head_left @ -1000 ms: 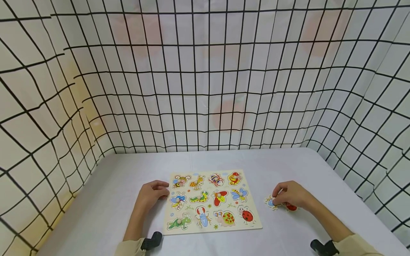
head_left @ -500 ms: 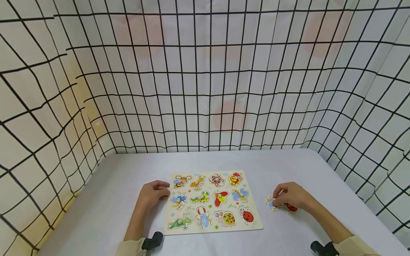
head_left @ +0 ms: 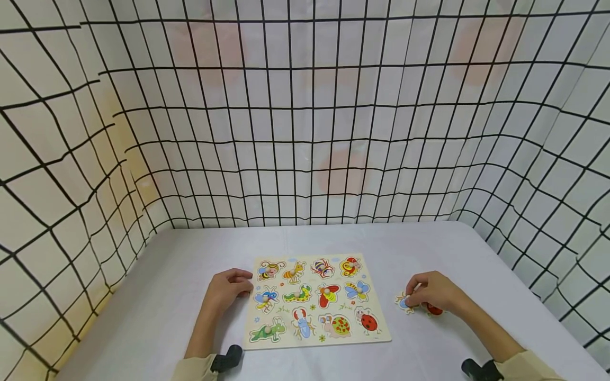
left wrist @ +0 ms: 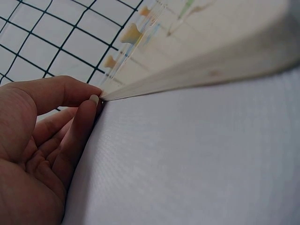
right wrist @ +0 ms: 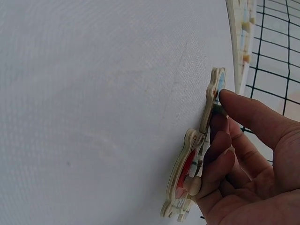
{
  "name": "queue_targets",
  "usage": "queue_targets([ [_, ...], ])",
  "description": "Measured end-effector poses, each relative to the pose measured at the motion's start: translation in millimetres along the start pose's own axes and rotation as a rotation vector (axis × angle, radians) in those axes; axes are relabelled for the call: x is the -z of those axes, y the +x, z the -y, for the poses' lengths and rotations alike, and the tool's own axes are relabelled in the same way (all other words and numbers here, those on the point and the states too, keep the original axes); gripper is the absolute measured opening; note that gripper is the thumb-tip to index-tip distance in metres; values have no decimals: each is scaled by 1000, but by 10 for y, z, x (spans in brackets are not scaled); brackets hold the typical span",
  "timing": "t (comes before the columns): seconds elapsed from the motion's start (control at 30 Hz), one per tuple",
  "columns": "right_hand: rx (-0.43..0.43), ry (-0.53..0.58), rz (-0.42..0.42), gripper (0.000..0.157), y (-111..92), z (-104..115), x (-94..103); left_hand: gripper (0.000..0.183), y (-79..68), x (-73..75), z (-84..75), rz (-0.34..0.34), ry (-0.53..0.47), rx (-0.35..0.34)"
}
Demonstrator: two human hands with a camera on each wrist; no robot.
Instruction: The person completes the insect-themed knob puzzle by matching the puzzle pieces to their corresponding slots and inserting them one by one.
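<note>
A wooden peg puzzle board [head_left: 312,341] with insect pictures lies flat on the table. My left hand [head_left: 229,288] rests at its left side; in the left wrist view, the thumb and a fingertip touch the board's edge [left wrist: 197,82]. To the right of the board, my right hand [head_left: 436,290] pinches a blue insect puzzle piece [head_left: 402,301] between thumb and fingers, which hide its knob. Beside it, partly under the hand, is a red ladybug puzzle piece [head_left: 434,309]; its wooden knob [right wrist: 192,185] appears close to the curled fingers in the right wrist view.
A white cloth covers the table [head_left: 200,243]. Black grid netting [head_left: 310,132] over white walls rises at the back and both sides. Dark wrist mounts [head_left: 226,359] sit at the cuffs. Several inset pieces on the board carry raised knobs [left wrist: 131,33].
The view has shifted very slightly between the first frame and now. Both hands, the board and the loose pieces keep their places.
</note>
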State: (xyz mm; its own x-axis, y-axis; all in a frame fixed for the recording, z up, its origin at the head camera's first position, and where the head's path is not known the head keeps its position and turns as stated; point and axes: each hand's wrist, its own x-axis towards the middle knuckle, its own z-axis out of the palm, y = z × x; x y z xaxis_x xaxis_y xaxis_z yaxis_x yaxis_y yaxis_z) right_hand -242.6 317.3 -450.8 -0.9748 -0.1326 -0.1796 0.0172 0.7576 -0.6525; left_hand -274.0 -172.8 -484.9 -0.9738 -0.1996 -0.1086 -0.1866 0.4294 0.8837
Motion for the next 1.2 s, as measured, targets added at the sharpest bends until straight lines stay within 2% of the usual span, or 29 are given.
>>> queue_targets([
  [0.27, -1, 3, -7, 19, 2, -3, -9, 25, -2, -5, -6, -3, -4, 3],
  [0.5, -44, -2, -14, 19, 10, 37, -10, 24, 11, -2, 14, -3, -30, -15],
  [1.2, -10, 8, -15, 18, 10, 154, -4, 25, 16, -7, 4, -2, -16, -6],
])
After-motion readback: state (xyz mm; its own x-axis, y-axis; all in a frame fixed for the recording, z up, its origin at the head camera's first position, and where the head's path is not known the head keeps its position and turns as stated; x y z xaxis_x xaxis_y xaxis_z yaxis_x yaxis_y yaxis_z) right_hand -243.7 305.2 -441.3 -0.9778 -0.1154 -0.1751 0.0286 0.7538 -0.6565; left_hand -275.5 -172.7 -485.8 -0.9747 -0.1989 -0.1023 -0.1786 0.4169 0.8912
